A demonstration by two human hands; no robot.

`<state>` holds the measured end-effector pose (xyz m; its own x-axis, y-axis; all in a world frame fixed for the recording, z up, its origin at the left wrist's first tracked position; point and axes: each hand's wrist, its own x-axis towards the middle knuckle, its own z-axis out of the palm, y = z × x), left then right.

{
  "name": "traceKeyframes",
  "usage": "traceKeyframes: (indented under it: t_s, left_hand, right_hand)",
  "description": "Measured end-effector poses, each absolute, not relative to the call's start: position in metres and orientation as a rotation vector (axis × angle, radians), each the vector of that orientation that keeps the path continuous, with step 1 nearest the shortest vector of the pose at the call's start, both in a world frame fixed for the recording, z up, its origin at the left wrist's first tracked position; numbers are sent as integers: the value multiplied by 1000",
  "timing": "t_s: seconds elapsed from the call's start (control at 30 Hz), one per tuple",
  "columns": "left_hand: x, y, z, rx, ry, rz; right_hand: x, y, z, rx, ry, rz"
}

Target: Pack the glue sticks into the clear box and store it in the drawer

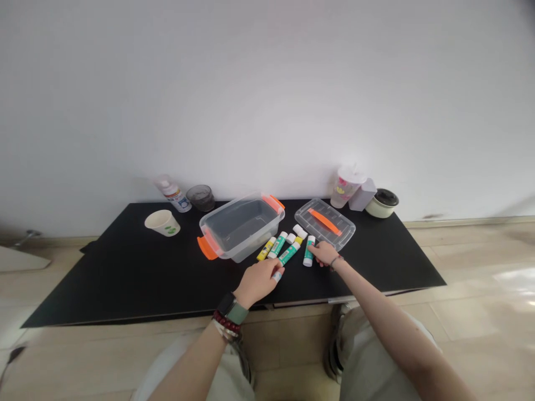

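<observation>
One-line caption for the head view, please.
Left hand and right hand touch glue sticks beside a clear orange-handled tub and lid.

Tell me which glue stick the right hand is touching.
The teal-labelled glue stick at the right end of the row, its white end toward the person; the right hand touches it, and the other sticks lie to its left.

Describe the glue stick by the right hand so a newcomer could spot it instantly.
On the black table, find the clear lid with the orange handle. Near it lie several glue sticks. The rightmost one, green-labelled, touches the fingertips of the right hand.
</observation>
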<state>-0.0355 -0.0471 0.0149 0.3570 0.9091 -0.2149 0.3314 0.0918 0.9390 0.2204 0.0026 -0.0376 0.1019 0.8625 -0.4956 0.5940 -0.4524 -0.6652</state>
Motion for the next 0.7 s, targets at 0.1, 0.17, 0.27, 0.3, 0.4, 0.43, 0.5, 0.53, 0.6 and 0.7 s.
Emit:
traceKeyframes:
  t_s: [0.1,0.17,0.27,0.3,0.4,0.43,0.5,0.53,0.6,0.7]
  left_hand:
    - [-32,-47,13,1457,1173,629]
    - [-27,-45,10,1430,1160,622]
    - [-16,-45,6,1191,1145,600]
    - [-11,-45,7,1062,1120,594]
    - [-1,-49,11,744,973,586]
    - [1,-50,13,695,933,589]
    - [2,-52,15,662,942,604]
    - [1,-52,15,664,981,612]
    - [-1,-53,14,692,1061,617]
    - [-4,-54,9,775,1089,582]
  right_hand:
    - [227,2,-32,-2097,-1418,1272]
    - [230,1,-26,-2079,-1402,1279]
    - [222,-8,-13,-1883,-1409,1380]
    - [215,-12,-9,-1774,-1453,1424]
    - [193,-26,4,-1434,-1736,1518]
    - [188,-27,8,-1358,-1837,1525]
    - [185,-22,13,-1338,-1958,1444]
    - [188,-16,14,-1415,-1972,1324]
    - [200,1,14,-1664,-1915,957]
    - [219,26,5,-1938,-1831,533]
